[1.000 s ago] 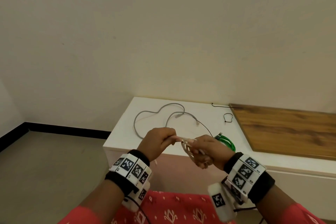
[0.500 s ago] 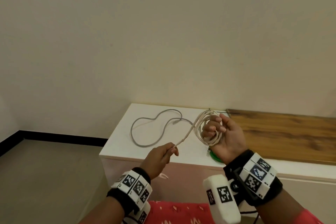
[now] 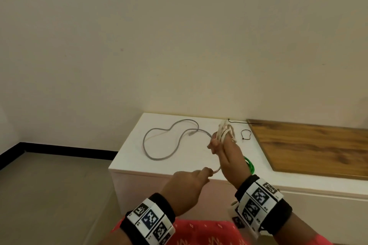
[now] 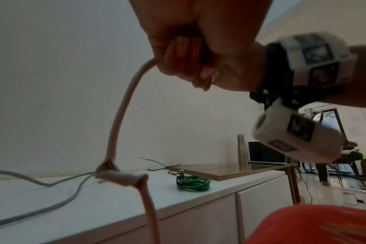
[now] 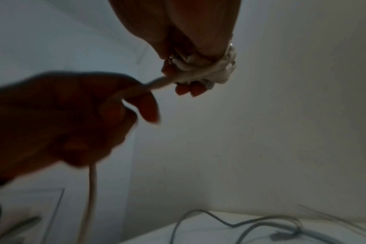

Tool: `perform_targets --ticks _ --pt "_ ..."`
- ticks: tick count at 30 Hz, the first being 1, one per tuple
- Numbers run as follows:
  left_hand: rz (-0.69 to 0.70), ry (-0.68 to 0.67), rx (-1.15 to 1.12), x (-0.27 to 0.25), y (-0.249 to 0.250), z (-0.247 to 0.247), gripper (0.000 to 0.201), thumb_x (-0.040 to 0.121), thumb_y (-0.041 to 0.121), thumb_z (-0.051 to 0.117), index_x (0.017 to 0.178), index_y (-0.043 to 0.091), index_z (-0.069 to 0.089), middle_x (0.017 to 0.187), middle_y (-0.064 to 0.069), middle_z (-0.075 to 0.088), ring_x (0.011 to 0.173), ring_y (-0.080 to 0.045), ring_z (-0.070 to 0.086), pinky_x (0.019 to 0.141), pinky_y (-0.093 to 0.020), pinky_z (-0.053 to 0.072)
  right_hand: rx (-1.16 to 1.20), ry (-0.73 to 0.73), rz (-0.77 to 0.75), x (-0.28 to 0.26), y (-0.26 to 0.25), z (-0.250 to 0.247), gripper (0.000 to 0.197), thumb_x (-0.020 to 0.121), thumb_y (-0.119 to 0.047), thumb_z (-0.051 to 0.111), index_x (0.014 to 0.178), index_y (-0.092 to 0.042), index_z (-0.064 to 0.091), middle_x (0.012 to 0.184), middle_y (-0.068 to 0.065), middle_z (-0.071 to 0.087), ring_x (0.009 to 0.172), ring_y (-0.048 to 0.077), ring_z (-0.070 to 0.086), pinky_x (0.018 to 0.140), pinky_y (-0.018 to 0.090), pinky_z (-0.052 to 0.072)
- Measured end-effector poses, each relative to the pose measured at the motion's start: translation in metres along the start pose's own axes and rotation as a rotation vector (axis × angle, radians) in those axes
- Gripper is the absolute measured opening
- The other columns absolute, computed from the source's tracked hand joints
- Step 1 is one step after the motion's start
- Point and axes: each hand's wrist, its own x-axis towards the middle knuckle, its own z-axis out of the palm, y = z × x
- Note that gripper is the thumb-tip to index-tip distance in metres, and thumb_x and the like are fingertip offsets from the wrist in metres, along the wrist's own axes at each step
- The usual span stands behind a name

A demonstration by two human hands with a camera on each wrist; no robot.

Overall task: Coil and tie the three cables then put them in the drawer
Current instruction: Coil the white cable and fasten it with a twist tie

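Above the cabinet top's (image 3: 127,162) front edge, the white cable (image 3: 226,132) has been wound tighter round the right hand (image 3: 229,155) since a moment ago, its short tail pinched by the left hand (image 3: 186,187), so tying's basically next.

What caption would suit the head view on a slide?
Right hand holds the coiled white cable while left hand pinches its free end.
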Motion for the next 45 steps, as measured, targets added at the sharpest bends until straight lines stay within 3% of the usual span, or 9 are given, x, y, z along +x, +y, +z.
perform_targets --ticks 6,9,15,20,24,31,35,41,45 --pt "0.109 0.249 0.166 0.002 -0.019 -0.012 0.029 0.082 0.041 0.041 0.064 0.023 0.055 0.047 0.008 0.056 0.037 -0.007 0.049 0.034 -0.017 0.032 -0.586 -0.442 0.062 0.000 0.003 0.003 0.027 0.097 -0.030 0.032 0.090 -0.011 0.050 0.087 0.013 0.067 0.082 0.030 0.061 0.070 0.032 0.039" --pt "0.068 0.301 0.044 0.004 -0.037 -0.020 0.039 0.088 0.049 0.037 0.067 0.021 0.052 0.052 0.007 0.056 0.042 -0.009 0.050 0.038 -0.019 0.035 -0.351 -0.552 0.215 0.000 0.001 -0.003 0.032 0.098 -0.033 0.031 0.069 -0.026 0.043 0.072 0.005 0.062 0.072 0.021 0.061 0.073 0.028 0.045" --pt "-0.081 0.211 -0.267 0.008 -0.060 -0.018 0.059 0.084 0.060 0.028 0.083 0.011 0.060 0.072 0.001 0.059 0.062 -0.013 0.050 0.056 -0.021 0.036 0.106 -0.712 0.434 0.001 -0.010 -0.005 0.039 0.095 -0.033 0.040 0.061 -0.014 0.048 0.039 -0.004 0.046 0.040 0.008 0.056 0.042 0.014 0.036" --pt "-0.258 0.199 -0.478 0.005 -0.071 -0.010 0.033 0.087 0.047 0.031 0.074 0.025 0.053 0.066 -0.002 0.059 0.061 -0.021 0.055 0.070 -0.035 0.044 0.581 -0.479 0.590 0.010 -0.010 -0.020 0.037 0.079 -0.033 0.053 0.046 -0.017 0.045 0.032 -0.006 0.029 0.030 0.014 0.037 0.040 0.020 0.032" --pt "-0.289 0.137 -0.580 -0.001 -0.061 -0.008 0.031 0.096 0.022 0.038 0.067 0.032 0.044 0.051 0.014 0.045 0.051 -0.002 0.045 0.054 -0.015 0.034 0.967 -0.470 0.745 0.016 -0.010 -0.025 0.037 0.072 -0.039 0.051 0.044 -0.016 0.045 0.027 -0.007 0.031 0.029 0.013 0.036 0.040 0.020 0.031" --pt "-0.368 0.196 -0.566 0.004 -0.033 -0.001 0.012 0.097 0.026 0.034 0.101 0.015 0.039 0.058 0.008 0.041 0.050 -0.005 0.041 0.053 -0.024 0.032 1.481 -0.232 0.698 0.017 -0.022 -0.023 0.026 0.068 -0.027 0.066 0.052 -0.012 0.051 0.030 -0.004 0.039 0.035 0.012 0.045 0.043 0.022 0.046" --pt "-0.241 0.149 -0.146 0.001 -0.019 0.004 0.020 0.096 0.024 0.035 0.111 0.014 0.043 0.076 -0.003 0.066 0.063 -0.025 0.062 0.056 -0.028 0.042 1.548 0.041 0.660 0.020 -0.031 -0.022 0.036 0.083 -0.033 0.042 0.055 -0.012 0.053 0.039 -0.005 0.041 0.043 0.011 0.051 0.047 0.025 0.052" --pt "0.009 -0.012 0.231 -0.008 -0.004 0.012 0.059 0.042 0.013 0.080 0.092 0.021 0.050 0.053 0.010 0.056 0.036 -0.004 0.048 0.036 -0.017 0.020 1.434 0.163 0.518 0.017 -0.030 -0.017 0.034 0.091 -0.036 0.035 0.072 -0.013 0.051 0.054 -0.003 0.050 0.061 0.015 0.061 0.072 0.030 0.057" --pt "0.194 0.094 0.270 -0.011 0.009 0.007 0.019 0.074 0.027 0.059 0.084 0.025 0.043 0.051 0.011 0.057 0.040 -0.002 0.048 0.037 -0.016 0.030 1.099 0.154 0.489 0.016 -0.031 -0.011 0.034 0.098 -0.030 0.028 0.077 -0.012 0.049 0.055 -0.002 0.050 0.066 0.018 0.056 0.072 0.027 0.049"
